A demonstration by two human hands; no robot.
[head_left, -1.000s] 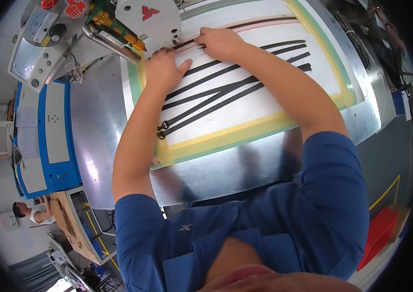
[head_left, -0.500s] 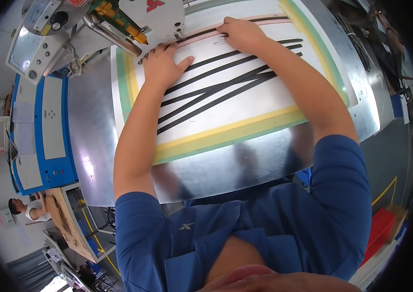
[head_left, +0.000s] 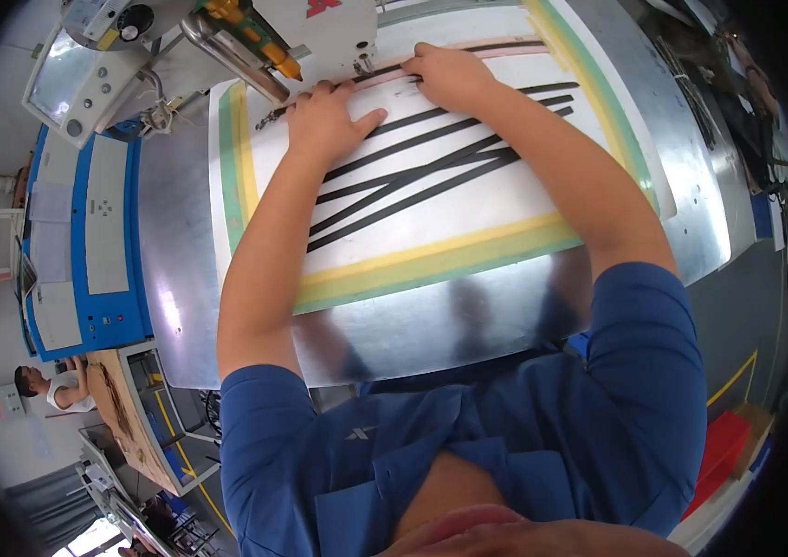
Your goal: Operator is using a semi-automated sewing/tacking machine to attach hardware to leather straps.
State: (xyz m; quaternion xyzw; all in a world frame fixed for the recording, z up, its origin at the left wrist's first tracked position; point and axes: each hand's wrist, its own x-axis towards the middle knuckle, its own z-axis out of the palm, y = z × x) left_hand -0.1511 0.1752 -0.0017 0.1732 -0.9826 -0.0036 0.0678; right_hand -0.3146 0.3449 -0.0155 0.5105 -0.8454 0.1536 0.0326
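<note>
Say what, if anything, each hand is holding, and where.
The left hand is on the far black strap near its left end, the right hand around its middle; whether either grips or merely presses it cannot be told.

Grey shirt emblem (head_left: 359, 433), red machine emblem (head_left: 323, 7)

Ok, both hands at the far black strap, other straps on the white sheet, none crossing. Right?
Not quite: two of the other straps cross, as the head view shows. The rest holds: left hand and right hand at the far black strap, other straps on the white sheet.
</note>
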